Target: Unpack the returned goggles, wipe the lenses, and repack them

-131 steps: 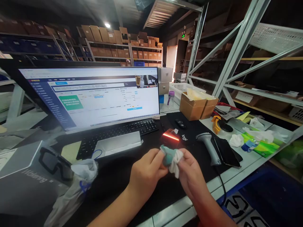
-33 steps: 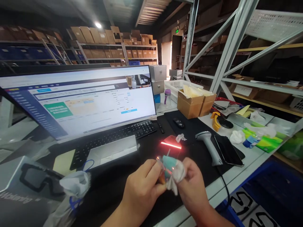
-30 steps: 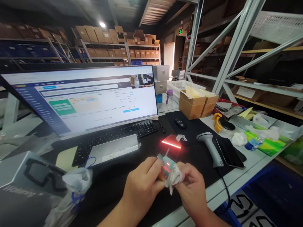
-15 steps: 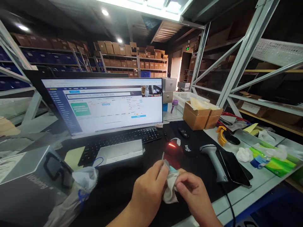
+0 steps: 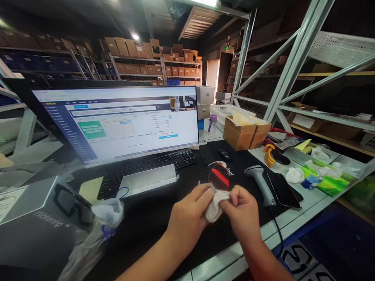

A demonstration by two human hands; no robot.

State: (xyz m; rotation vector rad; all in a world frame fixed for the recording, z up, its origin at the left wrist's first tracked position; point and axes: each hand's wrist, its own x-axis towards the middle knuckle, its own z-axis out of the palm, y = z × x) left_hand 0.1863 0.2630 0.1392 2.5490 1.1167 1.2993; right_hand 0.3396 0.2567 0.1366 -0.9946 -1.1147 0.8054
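Since the frame half a second back, the teal piece has dropped out of sight, and only the white cloth (image 5: 213,203) shows between the two hands. From my seat I see the left hand (image 5: 189,220) with thumb and fingers pinched tight on the cloth's left edge. The right hand (image 5: 243,212) is pinched tight on its right edge. The hands are close together, and the cloth is bunched between them above the near part of the black mat (image 5: 152,218). Whether anything is wrapped inside the cloth I cannot tell. Just beyond the fingertips a red glow (image 5: 219,177) lies on the mat. The barcode scanner (image 5: 259,183) lies to the right of it, with a phone (image 5: 283,189) just beside the scanner. The keyboard (image 5: 152,164) and the monitor (image 5: 117,121) stand further back on the left.
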